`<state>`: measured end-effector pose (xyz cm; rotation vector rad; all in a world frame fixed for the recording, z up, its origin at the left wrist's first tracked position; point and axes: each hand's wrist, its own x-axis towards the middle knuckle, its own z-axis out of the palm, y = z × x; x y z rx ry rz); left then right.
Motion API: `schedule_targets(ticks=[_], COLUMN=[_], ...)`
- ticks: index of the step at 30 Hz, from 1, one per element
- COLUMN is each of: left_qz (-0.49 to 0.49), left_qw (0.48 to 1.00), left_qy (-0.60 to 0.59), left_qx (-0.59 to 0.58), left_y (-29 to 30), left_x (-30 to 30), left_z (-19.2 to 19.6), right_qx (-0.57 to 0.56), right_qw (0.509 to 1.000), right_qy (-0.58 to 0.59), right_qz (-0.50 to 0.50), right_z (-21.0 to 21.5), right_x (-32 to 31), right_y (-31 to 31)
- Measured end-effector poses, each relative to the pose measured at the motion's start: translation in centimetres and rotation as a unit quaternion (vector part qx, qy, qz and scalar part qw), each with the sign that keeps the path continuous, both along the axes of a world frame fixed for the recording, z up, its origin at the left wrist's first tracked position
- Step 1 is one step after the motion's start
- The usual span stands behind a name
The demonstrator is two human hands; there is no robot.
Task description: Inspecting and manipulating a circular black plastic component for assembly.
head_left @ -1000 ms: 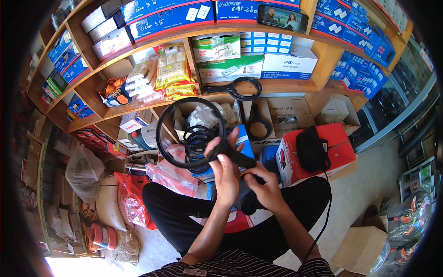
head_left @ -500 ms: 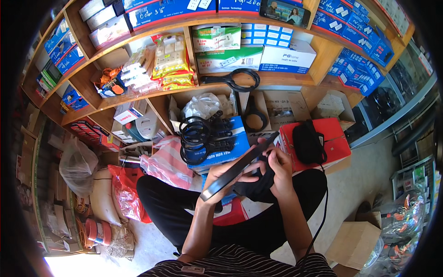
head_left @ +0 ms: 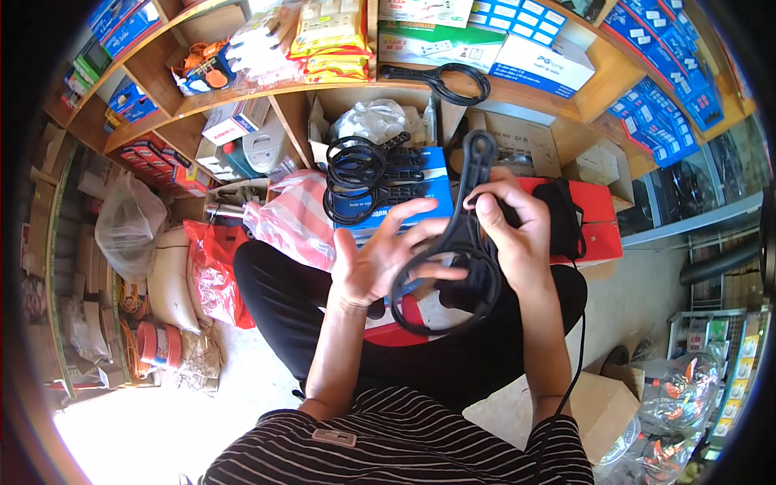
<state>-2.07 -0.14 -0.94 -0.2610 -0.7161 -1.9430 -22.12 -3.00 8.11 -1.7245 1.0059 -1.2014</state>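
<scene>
A black filter wrench, a ring with a long handle (head_left: 478, 155), is upright in front of me with its ring at the bottom. My right hand (head_left: 517, 234) grips it by the handle, thumb pressed against it. My left hand (head_left: 376, 263) is open beside the ring, palm up and fingers spread; some fingers pass behind the ring. Something black and soft-looking shows below my right hand, too dark to make out. Several similar black wrenches (head_left: 402, 175) lie piled on a blue box (head_left: 436, 187) beyond my left hand.
Another black wrench (head_left: 414, 75) lies on the wooden shelf. Right of my hands, a black pouch-like item (head_left: 558, 212) sits on a red box (head_left: 600, 222). A pink-striped bag (head_left: 295, 218) lies left of the blue box. A black cord hangs along my right arm.
The wrench, seen edge-on in both hands before, has turned upright with its ring facing me. My left hand has let go and spread its fingers. My view has tilted down.
</scene>
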Motion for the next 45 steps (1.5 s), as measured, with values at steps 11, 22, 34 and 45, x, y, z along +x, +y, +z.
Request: schedule_targets(ticks=[11, 22, 34, 45], left_qz=[0.000, -0.004, 0.009, 0.041], left_qw=[0.989, 0.990, 0.978, 0.979], left_qy=[0.103, 0.066, 0.083, -0.008], left_qx=[0.103, 0.124, 0.193, 0.199], left_y=[0.6, 0.0, -0.7, -1.1], left_x=[-2.4, -4.3, -2.8, -2.2], left_z=[-1.6, -0.1, -0.1, -0.9], right_qx=[-0.001, -0.115, -0.092, -0.127], right_qw=[0.998, 0.982, 0.980, 0.968], right_qy=[-0.053, 0.037, 0.095, 0.213], right_qz=[-0.030, -0.147, -0.151, -0.024], right_z=[-0.7, -2.5, -1.4, -1.1], right_x=[0.7, -1.3, -0.7, 0.4], right_y=[-2.4, -2.6, -0.6, -0.6])
